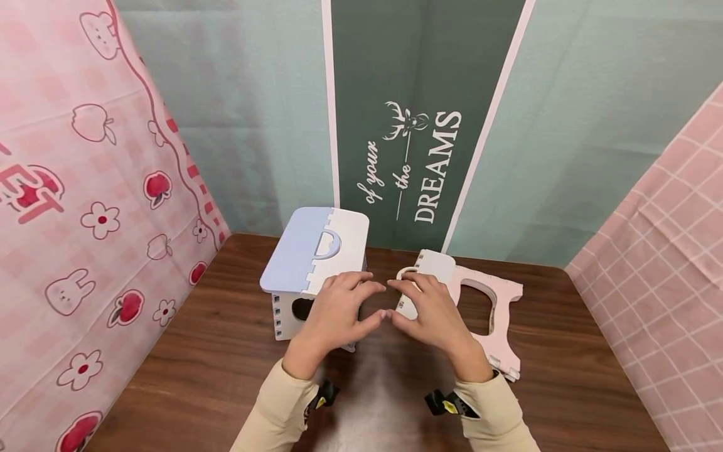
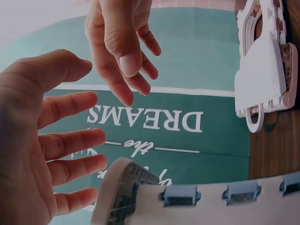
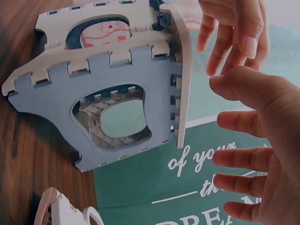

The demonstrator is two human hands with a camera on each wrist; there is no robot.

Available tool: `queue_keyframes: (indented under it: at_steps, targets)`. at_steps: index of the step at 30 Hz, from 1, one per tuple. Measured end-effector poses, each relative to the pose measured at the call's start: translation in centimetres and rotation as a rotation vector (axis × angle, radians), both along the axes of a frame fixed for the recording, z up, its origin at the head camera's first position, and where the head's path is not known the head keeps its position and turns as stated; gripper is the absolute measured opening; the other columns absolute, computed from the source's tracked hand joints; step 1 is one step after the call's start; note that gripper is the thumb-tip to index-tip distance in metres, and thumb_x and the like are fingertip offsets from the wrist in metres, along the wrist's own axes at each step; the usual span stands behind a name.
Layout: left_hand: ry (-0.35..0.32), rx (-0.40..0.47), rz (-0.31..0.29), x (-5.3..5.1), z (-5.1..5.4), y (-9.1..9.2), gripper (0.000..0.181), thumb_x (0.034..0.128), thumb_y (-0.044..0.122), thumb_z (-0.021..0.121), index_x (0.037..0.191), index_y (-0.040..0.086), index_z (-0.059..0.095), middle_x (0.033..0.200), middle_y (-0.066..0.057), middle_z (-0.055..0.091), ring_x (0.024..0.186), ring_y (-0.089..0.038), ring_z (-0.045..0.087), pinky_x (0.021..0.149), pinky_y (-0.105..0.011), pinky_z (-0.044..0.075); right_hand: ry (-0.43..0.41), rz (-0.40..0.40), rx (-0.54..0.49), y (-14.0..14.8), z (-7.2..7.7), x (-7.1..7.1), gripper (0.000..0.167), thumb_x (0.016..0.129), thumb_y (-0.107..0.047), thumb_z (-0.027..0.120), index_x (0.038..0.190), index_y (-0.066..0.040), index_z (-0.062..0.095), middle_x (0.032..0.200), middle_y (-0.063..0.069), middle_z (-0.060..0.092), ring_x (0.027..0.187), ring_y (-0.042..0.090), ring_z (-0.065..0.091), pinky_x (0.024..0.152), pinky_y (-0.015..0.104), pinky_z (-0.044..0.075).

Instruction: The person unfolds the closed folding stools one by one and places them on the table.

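A blue-and-white folding step stool (image 1: 294, 251) stands unfolded on the table, its carry handle in the middle of the top. To its right a pink-and-white folding stool (image 1: 499, 320) lies folded flat, with a white handle on its near-left edge. My left hand (image 1: 336, 311) hovers by the front right of the standing stool, fingers spread. Above the white part of the folded stool is my right hand (image 1: 432, 311), fingers also loosely spread. The thumb tips almost meet in the head view. Neither hand holds anything, as both wrist views show.
A brown wooden table (image 1: 186, 376) with rounded back corners carries both stools. Behind it hangs a green curtain (image 1: 254, 125) with printed lettering. A pink patterned cloth (image 1: 113, 263) borders the left side, and a pink checked cloth (image 1: 666, 270) the right.
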State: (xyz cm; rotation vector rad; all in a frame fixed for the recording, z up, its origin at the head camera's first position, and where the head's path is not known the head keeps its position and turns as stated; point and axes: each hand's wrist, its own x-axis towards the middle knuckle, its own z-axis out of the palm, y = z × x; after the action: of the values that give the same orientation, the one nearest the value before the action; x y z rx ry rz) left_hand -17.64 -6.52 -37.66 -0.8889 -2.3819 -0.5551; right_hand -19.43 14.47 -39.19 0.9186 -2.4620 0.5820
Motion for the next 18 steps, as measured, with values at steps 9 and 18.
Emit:
queue_keyframes:
  at_steps: [9, 18]
  targets:
    - [0.047, -0.027, 0.002, -0.1, -0.6, 1.4, 0.033, 0.0769, 0.034, 0.068, 0.104, 0.016, 0.066, 0.112, -0.009, 0.059, 0.101, -0.026, 0.055, 0.081, -0.044, 0.043, -0.015, -0.053, 0.000, 1.8, -0.5, 0.5, 0.051, 0.073, -0.038, 0.072, 0.117, -0.013, 0.063, 0.115, 0.014, 0.056, 0.103, 0.034, 0.050, 0.079, 0.055, 0.038]
    - [0.057, -0.046, -0.029, -0.3, -1.1, 2.7, 0.034, 0.0756, 0.032, 0.067, 0.105, 0.016, 0.066, 0.110, -0.007, 0.059, 0.103, -0.023, 0.054, 0.078, -0.041, 0.044, -0.019, -0.089, 0.002, 3.7, -1.0, 0.6, 0.049, 0.073, -0.035, 0.072, 0.115, -0.011, 0.064, 0.115, 0.016, 0.056, 0.102, 0.036, 0.051, 0.077, 0.055, 0.038]
